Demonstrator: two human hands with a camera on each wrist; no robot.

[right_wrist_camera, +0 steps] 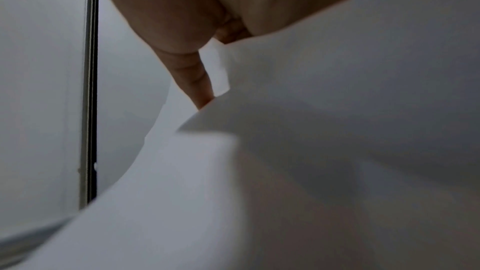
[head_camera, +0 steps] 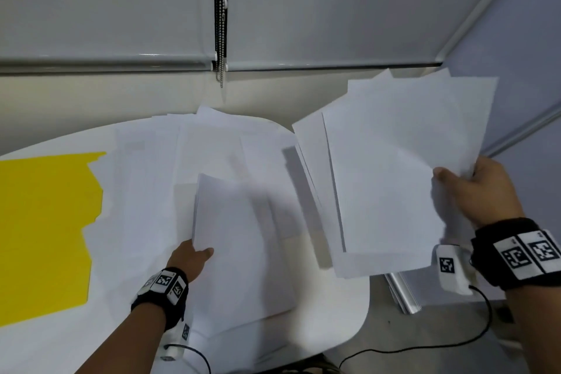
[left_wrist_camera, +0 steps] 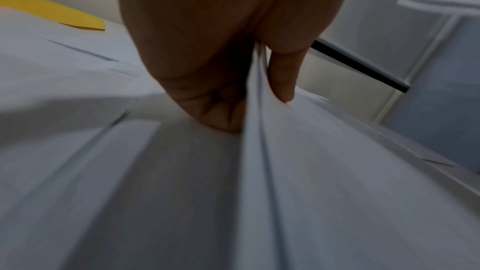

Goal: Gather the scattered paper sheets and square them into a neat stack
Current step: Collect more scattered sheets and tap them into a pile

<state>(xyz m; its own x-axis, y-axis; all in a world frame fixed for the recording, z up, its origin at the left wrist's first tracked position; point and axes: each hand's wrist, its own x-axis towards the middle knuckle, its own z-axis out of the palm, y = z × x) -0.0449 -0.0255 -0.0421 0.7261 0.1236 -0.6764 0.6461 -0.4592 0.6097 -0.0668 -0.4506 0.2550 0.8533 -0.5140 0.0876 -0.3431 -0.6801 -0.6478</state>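
My right hand (head_camera: 476, 191) held a loose bundle of white sheets (head_camera: 391, 167) up off the worktop (head_camera: 340, 307), out past its right edge; thumb lay on top near the bundle's right edge, fingers hidden beneath. The sheets in that bundle were fanned and skewed, corners sticking out at the far end, edges not lined up. From the right wrist view the thumb (right_wrist_camera: 192, 77) pressed down on the paper, which bowed away below it. My left hand (head_camera: 194, 261) pinched the near left corner of a second, smaller batch of sheets (head_camera: 239, 240), thumb on top, fingers under; that corner was lifted while the rest of the batch lay on the spread of paper below. The left wrist view showed the thumb (left_wrist_camera: 283, 75) on one side of the sheet edges and curled fingers (left_wrist_camera: 215, 114) on the other, several edges squeezed between them. More white sheets (head_camera: 188, 143) lay scattered and overlapping across the far and middle part of the worktop, some hanging past its back edge. A yellow sheet (head_camera: 45, 222) lay flat at the left, partly covered along its right side by white paper. Both wrists wore black bands with printed square markers (head_camera: 528, 255).
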